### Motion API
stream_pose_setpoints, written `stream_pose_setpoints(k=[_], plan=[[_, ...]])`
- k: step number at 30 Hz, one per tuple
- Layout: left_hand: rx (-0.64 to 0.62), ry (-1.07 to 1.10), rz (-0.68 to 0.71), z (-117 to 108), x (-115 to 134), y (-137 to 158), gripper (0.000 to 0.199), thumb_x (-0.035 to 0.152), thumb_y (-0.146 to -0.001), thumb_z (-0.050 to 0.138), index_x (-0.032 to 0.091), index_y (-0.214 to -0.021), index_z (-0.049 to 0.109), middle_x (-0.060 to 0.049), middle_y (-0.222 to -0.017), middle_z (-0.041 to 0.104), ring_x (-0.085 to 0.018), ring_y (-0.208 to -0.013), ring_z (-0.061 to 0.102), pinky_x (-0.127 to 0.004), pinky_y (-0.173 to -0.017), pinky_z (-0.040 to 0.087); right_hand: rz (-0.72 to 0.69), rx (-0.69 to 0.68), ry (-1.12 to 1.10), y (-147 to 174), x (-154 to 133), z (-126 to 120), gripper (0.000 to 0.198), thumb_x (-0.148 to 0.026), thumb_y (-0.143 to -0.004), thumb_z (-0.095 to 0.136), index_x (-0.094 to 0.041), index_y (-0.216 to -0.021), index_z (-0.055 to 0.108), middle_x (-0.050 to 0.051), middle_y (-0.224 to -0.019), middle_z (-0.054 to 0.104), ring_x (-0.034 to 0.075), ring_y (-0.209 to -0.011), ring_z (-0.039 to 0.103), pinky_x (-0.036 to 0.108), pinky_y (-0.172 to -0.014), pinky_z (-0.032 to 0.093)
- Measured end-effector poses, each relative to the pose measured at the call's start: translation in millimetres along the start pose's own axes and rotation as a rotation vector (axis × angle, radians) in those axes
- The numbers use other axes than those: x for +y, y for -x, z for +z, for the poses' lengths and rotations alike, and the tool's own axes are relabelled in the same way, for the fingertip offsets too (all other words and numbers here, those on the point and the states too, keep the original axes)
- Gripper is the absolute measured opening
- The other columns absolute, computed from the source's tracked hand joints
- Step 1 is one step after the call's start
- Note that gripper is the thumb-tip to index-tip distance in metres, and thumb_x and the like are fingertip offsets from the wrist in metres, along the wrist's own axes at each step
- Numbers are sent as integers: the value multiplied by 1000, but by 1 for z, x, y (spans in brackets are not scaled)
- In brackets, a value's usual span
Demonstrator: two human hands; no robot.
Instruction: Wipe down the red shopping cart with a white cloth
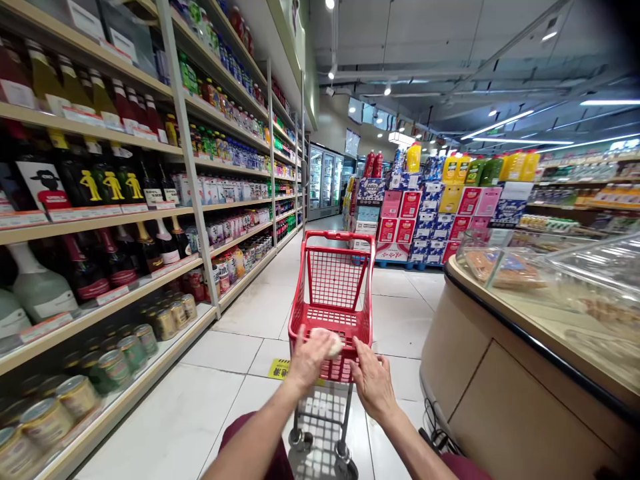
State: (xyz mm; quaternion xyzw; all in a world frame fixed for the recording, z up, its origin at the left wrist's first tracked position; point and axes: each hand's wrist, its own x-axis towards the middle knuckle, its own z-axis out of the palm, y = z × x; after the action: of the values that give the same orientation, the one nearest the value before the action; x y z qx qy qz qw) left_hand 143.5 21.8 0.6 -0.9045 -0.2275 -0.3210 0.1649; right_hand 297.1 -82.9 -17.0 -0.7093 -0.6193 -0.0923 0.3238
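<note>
A red plastic shopping cart (340, 313) stands in front of me, its basket tilted up and its wheels on the tiled floor. My left hand (309, 360) is at the near left of the basket, fingers curved over a small pale piece that looks like a folded cloth (331, 342). Part of that cloth is hidden under the fingers. At the near right edge of the basket is my right hand (373, 379), its fingers apart and holding nothing. Whether its fingertips touch the red rim, I cannot tell.
Shelves of bottles and cans (115, 213) line the left side. A curved counter (480, 360) with packaged food stands close on the right, with cables (440, 433) at its foot. Stacked drink boxes (420, 220) are ahead. A yellow floor sticker (278, 369) lies beside the cart.
</note>
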Motion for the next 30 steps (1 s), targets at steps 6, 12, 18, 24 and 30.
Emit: stream_pose_setpoints(k=[6, 12, 18, 24, 30], plan=[[-2, -6, -87, -8, -14, 6, 33, 13, -85, 34, 26, -108, 53, -1, -112, 61, -16, -106, 53, -49, -106, 4, 21, 61, -7, 3, -7, 2, 49, -41, -87, 24, -21, -132, 32, 9, -130, 43, 21, -118, 40, 38, -87, 33], [-107, 71, 41, 3, 16, -12, 32, 18, -85, 39, 27, -114, 49, -1, -117, 57, -15, -110, 49, -48, -106, 7, 33, 28, -4, 4, 3, -2, 48, -39, -88, 23, -22, -132, 31, 8, -128, 46, 19, -115, 43, 38, -86, 34], [-99, 63, -114, -13, -11, 1, 32, 15, -84, 39, 25, -111, 53, -4, -116, 58, -17, -109, 50, -51, -105, 7, 20, 45, -49, 2, -4, 2, 49, -40, -87, 24, -20, -132, 32, 8, -129, 45, 21, -118, 40, 38, -87, 33], [-131, 153, 39, 2, 18, -15, 33, 19, -85, 39, 28, -115, 48, 0, -117, 57, -14, -110, 48, -49, -106, 2, 25, 16, -17, 1, -4, -2, 49, -40, -87, 24, -20, -131, 33, 9, -127, 47, 20, -115, 43, 38, -85, 35], [-83, 97, -87, -14, -17, 0, 33, 13, -81, 43, 25, -110, 52, -4, -111, 60, -16, -105, 52, -51, -105, 6, 30, 19, -10, 3, -6, -5, 48, -39, -88, 23, -21, -131, 32, 8, -127, 47, 20, -115, 44, 39, -87, 34]])
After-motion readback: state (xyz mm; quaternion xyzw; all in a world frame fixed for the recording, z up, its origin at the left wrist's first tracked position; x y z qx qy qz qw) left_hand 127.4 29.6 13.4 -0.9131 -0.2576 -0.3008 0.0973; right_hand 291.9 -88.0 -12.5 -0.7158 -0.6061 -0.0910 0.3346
